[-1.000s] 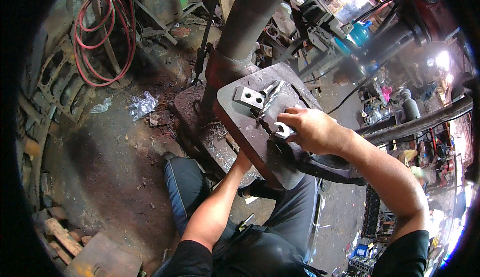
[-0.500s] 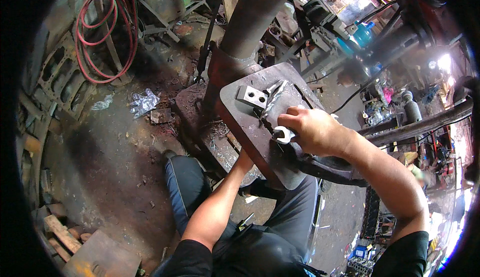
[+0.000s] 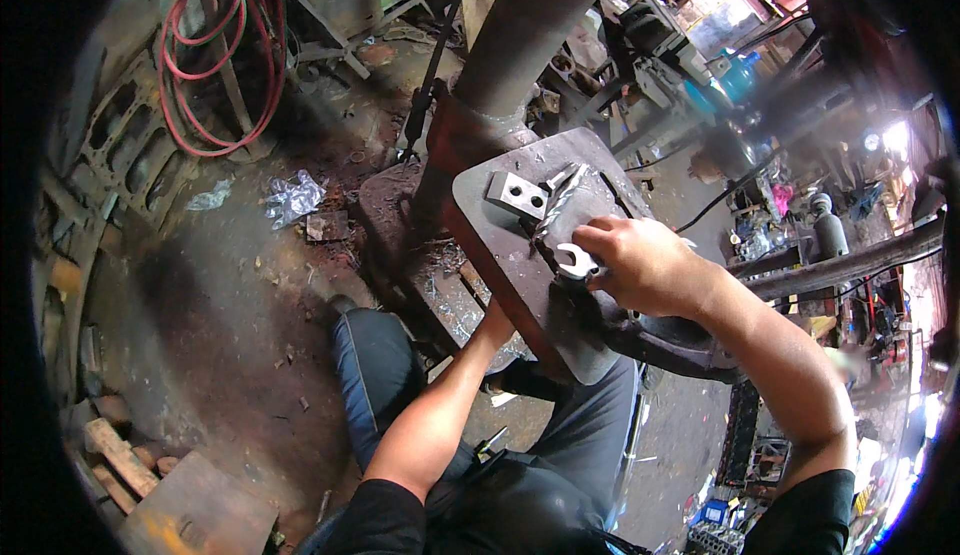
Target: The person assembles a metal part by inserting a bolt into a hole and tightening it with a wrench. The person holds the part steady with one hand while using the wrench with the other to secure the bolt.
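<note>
My right hand (image 3: 640, 263) is closed around an open-end wrench (image 3: 574, 259), whose bright jaw sticks out past the fingers on the left. It is over the square metal drill-press table (image 3: 485, 245), beside a dark clamp-like iron piece (image 3: 690, 343) at the near right edge. On the tabletop lie a steel block with two holes (image 3: 516, 195) and, to its right, a twist drill bit (image 3: 563, 200) with another metal piece. My left forearm (image 3: 448, 395) reaches under the table's left edge. That hand's fingers are hidden below it.
A thick round column (image 3: 515, 40) rises behind the table from a base strewn with metal shavings. Red hose (image 3: 165, 85) hangs in coils at the far left. Crumpled clear plastic (image 3: 294, 198) lies on the floor. Wood scraps (image 3: 122, 455) sit at lower left, and machine parts crowd the right.
The wrench jaw has turned slightly and shifted a little away from me across the table, showing more of its opening. My left arm stays under the table. The whole view has shifted slightly.
</note>
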